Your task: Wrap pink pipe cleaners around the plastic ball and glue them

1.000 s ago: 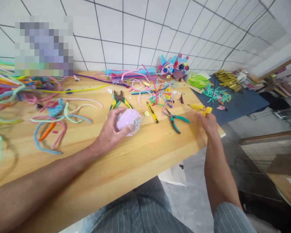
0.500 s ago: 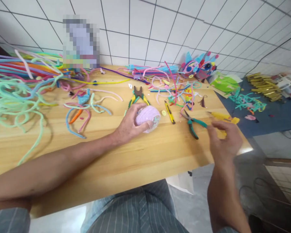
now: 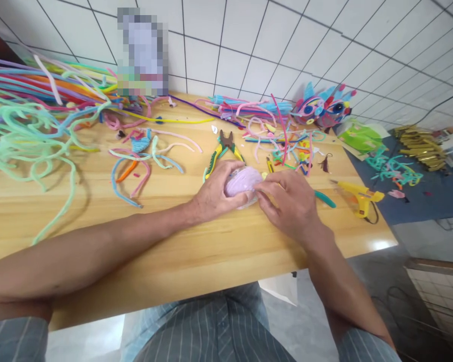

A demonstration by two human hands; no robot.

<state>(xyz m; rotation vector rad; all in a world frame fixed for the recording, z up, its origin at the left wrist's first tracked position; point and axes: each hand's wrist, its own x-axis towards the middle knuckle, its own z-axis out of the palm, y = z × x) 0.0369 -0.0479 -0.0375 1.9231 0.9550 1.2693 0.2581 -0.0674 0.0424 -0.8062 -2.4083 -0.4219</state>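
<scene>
The lilac ball (image 3: 243, 182) was found just above the near part of the wooden tabletop (image 3: 166, 246), between the two hands; whether its underside touched the wood could not be told. Its surface appeared wound from soft, fuzzy strands, with a clear, glossy part showing at the lower edge. In this inspector's judgement it would handle as light, with little slip on the fuzzy windings, though hard squeezing might dent it or shift the strands. The sound hold would be around the broad sides, clear of the edge being worked.

The left hand (image 3: 217, 193) was wrapped about the ball's left side, fingers behind and thumb across the near face, holding it. The right hand (image 3: 292, 203) stood at the opposite edge, thumb and fingertips drawn close together against the ball; whether they pinched a strand or a small piece could not be told.

Just behind the left hand lay pliers with yellow-and-green handles (image 3: 213, 162). A yellow knife (image 3: 269, 164) showed partly behind the right hand. To the right, a teal handle (image 3: 325, 199) protruded from behind that hand, and farther right lay a yellow glue gun (image 3: 359, 195).
</scene>
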